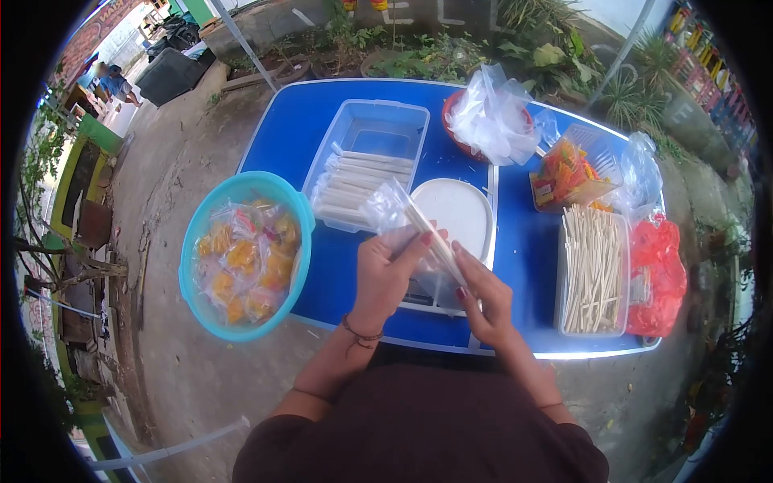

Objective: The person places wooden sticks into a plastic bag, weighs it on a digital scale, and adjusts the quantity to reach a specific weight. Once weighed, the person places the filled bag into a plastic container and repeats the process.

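In front of me, a small bundle of thin pale sticks (432, 239) lies slantwise in a clear plastic bag (386, 205). My left hand (385, 272) is closed around the bag and the upper part of the bundle. My right hand (485, 296) pinches the lower end of the sticks between thumb and fingers. Just beneath them is a round white lid (455, 211). Left of it, a clear plastic box (378, 129) contains several bagged stick bundles (358, 181). Loose pale sticks (596, 274) fill another clear container (568, 326) at the right.
A turquoise basin (190, 278) with bagged yellow-orange items stands at the left. At the back, plastic bags (491, 113) fill a red bowl (457, 143). A basket of orange packets (564, 173) and a red plastic bag (656, 274) lie right on the blue table (302, 105).
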The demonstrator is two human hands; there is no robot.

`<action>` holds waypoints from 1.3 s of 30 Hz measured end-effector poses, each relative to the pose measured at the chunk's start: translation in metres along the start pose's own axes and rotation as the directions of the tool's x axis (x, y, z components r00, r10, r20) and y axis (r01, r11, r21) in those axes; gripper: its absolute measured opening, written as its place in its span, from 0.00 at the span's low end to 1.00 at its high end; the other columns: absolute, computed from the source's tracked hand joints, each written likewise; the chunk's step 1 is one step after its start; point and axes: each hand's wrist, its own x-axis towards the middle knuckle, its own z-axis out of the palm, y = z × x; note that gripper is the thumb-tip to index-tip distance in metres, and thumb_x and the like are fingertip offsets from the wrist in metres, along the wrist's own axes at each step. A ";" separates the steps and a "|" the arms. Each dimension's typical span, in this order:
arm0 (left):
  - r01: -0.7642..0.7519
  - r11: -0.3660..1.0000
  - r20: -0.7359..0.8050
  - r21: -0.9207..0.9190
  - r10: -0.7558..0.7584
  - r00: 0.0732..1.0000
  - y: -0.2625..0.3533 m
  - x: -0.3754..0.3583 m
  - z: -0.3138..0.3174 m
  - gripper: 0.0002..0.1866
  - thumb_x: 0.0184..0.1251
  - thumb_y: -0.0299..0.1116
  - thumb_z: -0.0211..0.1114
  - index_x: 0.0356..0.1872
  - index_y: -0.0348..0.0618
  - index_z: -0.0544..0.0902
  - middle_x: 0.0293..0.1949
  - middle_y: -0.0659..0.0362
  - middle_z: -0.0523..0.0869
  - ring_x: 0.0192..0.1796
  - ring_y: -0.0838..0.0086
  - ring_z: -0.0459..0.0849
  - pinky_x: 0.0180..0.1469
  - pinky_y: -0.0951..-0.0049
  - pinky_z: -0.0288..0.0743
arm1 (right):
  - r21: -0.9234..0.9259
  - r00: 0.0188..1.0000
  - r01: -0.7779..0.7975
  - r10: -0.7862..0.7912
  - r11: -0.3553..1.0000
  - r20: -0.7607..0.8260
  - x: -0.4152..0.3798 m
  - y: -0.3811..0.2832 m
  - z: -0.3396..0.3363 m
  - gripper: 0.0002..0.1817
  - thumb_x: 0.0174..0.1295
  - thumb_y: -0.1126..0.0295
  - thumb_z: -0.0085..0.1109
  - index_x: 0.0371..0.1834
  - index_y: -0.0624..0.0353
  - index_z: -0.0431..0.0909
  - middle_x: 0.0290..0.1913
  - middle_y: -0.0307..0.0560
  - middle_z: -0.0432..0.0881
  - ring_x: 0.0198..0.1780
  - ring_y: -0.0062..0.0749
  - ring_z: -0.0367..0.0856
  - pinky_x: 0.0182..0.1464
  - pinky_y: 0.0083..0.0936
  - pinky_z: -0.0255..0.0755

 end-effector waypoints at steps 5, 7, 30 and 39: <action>0.025 0.999 0.045 -0.024 -0.024 0.999 0.007 0.003 -0.005 0.17 0.72 0.29 0.64 0.54 0.26 0.80 0.46 0.43 0.87 0.50 0.64 0.88 0.49 0.73 0.85 | 0.593 0.954 -0.294 0.269 0.750 0.132 -0.007 -0.003 0.001 0.26 0.69 0.79 0.53 0.71 0.67 0.66 0.67 0.58 0.73 0.68 0.37 0.73 0.66 0.29 0.68; 0.062 0.998 0.088 -0.007 -0.061 0.994 0.008 0.004 -0.006 0.17 0.72 0.29 0.63 0.55 0.27 0.80 0.48 0.44 0.87 0.50 0.66 0.88 0.48 0.73 0.86 | 0.648 0.954 -0.296 0.253 0.702 0.162 -0.005 -0.006 0.001 0.27 0.71 0.78 0.52 0.73 0.66 0.63 0.67 0.56 0.73 0.68 0.35 0.71 0.67 0.28 0.67; 0.106 0.993 0.021 0.058 -0.107 0.994 0.014 0.003 -0.013 0.16 0.64 0.25 0.70 0.50 0.25 0.82 0.43 0.47 0.89 0.44 0.69 0.90 0.41 0.77 0.87 | -0.506 0.940 0.310 -0.339 0.805 0.037 0.009 0.000 0.013 0.29 0.55 0.88 0.56 0.65 0.68 0.72 0.63 0.65 0.76 0.58 0.52 0.82 0.55 0.34 0.80; 0.142 0.989 0.166 0.041 -0.147 0.975 0.020 0.004 -0.017 0.18 0.67 0.25 0.67 0.55 0.25 0.80 0.46 0.45 0.88 0.48 0.68 0.88 0.46 0.78 0.86 | 0.478 0.969 -0.220 0.246 0.850 0.009 -0.003 -0.015 0.015 0.27 0.64 0.86 0.53 0.69 0.63 0.71 0.57 0.58 0.82 0.56 0.36 0.84 0.51 0.26 0.81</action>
